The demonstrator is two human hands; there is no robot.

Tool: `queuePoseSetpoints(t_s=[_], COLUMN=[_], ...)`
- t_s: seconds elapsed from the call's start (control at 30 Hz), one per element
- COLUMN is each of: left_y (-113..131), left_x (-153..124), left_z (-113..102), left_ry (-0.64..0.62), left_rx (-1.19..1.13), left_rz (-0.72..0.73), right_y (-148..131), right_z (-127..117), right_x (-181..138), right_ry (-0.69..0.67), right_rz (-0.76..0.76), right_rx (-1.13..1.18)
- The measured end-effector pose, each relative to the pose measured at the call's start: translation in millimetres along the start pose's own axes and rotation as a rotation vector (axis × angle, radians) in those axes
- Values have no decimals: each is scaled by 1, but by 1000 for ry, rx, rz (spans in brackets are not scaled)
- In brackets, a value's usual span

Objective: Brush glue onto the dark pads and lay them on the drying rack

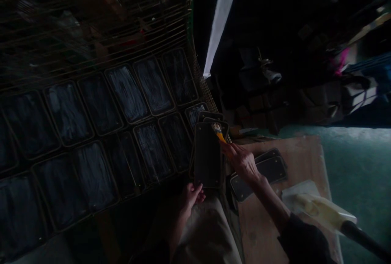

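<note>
My right hand (242,161) is closed around the orange handle of a paintbrush (219,134). The brush's bristles rest at the upper right of a dark rectangular panel (208,156) with rounded corners and small studs or holes near them. At the panel's lower left corner is my left hand (193,194), thumb at the edge and fingers curled, pinching it. This panel lies above similar panels, whose edges stick out at its top. To the left, rows of dark panels (154,150) with whitish streaks lie side by side on a wire rack.
Two more dark panels (259,174) overlap on a wooden board (301,158) at the right. A pale yellow object with a black tube (328,211) lies by the board's right edge. Wire mesh (146,44) rises behind the rows. Dim boxes and bags fill the upper right.
</note>
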State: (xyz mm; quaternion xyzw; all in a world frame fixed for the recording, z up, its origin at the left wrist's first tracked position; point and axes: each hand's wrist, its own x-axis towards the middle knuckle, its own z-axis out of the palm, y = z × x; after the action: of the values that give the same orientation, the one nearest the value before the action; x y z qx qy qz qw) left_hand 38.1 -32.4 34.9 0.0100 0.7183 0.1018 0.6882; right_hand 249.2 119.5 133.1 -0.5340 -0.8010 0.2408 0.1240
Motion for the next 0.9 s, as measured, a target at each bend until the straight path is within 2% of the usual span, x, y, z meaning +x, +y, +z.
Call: queuePoseSetpoints(t_s=[0.13, 0.23, 0.53, 0.63, 0.77, 0.9], left_y=[3, 0, 2, 1, -1, 0], left_x=[-6, -10, -13, -11, -7, -5], left_z=[-6, -12, -15, -17, -16, -14], left_ry=[-21, -26, -40, -38, -24, -47], left_rx=[-100, -129, -94, -54, 5, 102], left_rz=[50, 114, 153, 165, 219, 256], right_y=[11, 6, -52, -64, -64, -44], right_z=[8, 11, 26, 28, 24, 21], right_x=[5, -6, -92, -109, -104, -73], right_ry=[-15, -59, -330, -419, -476, -476], right_rz=[-34, -51, -1, 23, 147, 236], right_rx=[-81, -67, 140, 201, 356, 415])
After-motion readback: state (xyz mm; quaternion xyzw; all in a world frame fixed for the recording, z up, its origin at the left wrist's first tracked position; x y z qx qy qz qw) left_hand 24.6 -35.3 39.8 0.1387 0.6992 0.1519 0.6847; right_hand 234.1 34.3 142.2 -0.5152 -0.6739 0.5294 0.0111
